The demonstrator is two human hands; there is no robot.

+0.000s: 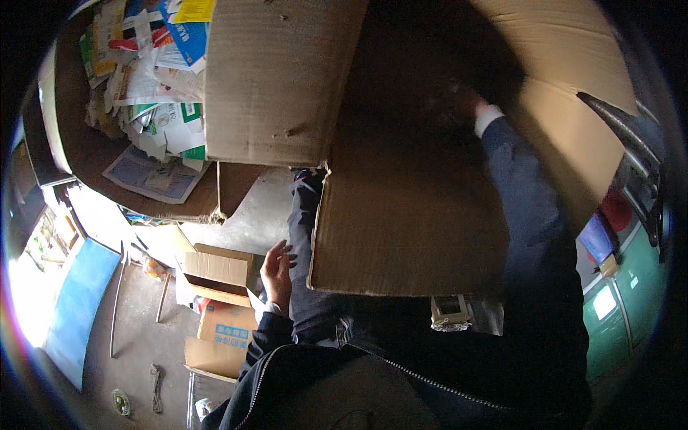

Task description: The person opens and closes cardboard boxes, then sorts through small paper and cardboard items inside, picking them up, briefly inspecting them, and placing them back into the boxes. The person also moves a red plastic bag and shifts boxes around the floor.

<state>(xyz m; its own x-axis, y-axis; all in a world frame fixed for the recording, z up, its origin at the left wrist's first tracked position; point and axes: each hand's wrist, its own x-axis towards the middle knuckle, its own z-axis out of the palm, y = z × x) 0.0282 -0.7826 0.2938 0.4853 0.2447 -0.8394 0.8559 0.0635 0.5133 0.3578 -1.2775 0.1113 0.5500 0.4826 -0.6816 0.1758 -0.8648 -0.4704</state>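
A large cardboard box (408, 229) stands right in front of me, its near flap hanging toward my body. My right hand (462, 100) reaches into its dark inside; shadow hides the fingers and anything they may touch. To the left, my left hand (278, 274) hangs in the air beside that flap, fingers loosely bent and apart, holding nothing. A second big carton (269, 93), farther left, has a raised flap next to the first box. Flattened packaging and paper scraps (161, 93) pile up inside it, with a pale printed sheet (158, 175) near its lower edge.
Smaller open cartons (226, 326) sit on the floor by my left forearm. A blue panel (82, 308) leans at the far left near bright light, with thin rods beside it. At right are a black curved frame (631, 158) and a green surface (620, 308).
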